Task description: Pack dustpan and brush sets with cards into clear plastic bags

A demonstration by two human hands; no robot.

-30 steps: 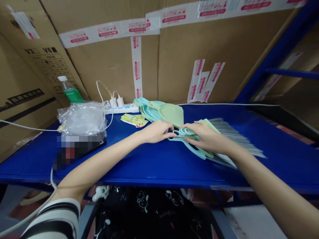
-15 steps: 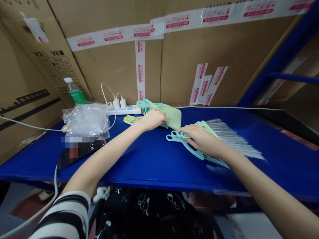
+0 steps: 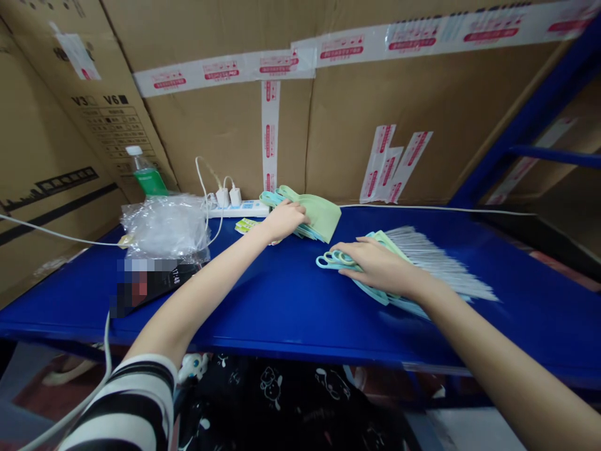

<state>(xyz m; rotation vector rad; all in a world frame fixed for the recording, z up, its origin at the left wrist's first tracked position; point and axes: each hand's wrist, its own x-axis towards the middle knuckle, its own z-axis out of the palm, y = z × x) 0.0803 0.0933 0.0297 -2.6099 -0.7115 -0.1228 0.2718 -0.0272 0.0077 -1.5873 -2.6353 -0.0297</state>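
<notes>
My left hand (image 3: 285, 220) is closed over the near side of a stack of small dustpans (image 3: 323, 213), light green on top with light blue ones beneath. Their looped handles point left. To the right, my right hand (image 3: 375, 263) lies over the handles of several small hand brushes (image 3: 434, 260), its fingers curled round them. The brushes are pale blue and green, with grey bristles fanning right across the blue table (image 3: 272, 288). My palm hides most of the brush handles.
At the left lie clear plastic bags (image 3: 164, 225) and a phone (image 3: 162, 282), with a green-labelled bottle (image 3: 150, 178) behind. A power strip (image 3: 251, 208) with white chargers and green-yellow labels (image 3: 245, 225) sit near the dustpans. Taped cardboard (image 3: 225, 131) stands along the back.
The dustpan stack under my left hand has shifted and turned slightly, its edges fanned a little. My right hand has stayed on the brushes, whose handles sit closer together.
</notes>
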